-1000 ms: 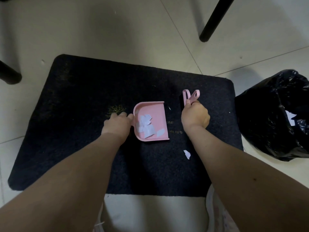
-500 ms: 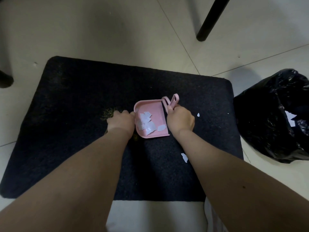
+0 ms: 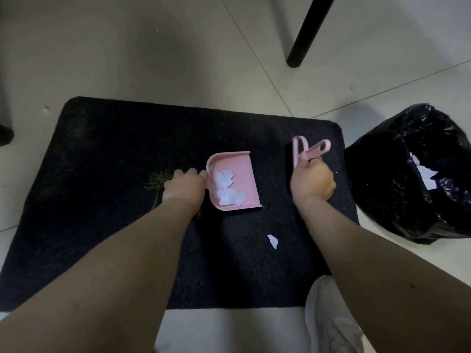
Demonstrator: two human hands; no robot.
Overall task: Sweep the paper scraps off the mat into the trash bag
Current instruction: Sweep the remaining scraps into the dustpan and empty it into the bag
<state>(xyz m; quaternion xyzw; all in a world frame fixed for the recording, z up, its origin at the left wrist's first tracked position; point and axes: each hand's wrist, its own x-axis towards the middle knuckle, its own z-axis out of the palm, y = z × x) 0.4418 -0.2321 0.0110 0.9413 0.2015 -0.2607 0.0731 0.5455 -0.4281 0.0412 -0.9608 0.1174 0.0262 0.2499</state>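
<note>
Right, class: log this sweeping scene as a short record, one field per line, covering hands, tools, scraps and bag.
left hand: holds dustpan by its handle
right hand: grips brush, set apart to the right of the dustpan
scraps in dustpan: white pile
loose scrap: on mat, nearer the person than the dustpan
trash bag: black, open, right of mat, white paper inside

A black furniture leg stands on the pale tiled floor, well beyond the right hand. Another dark leg shows at the frame edge, far out to the left of the left hand. A light pink shoe rests on the tile below the right forearm
</note>
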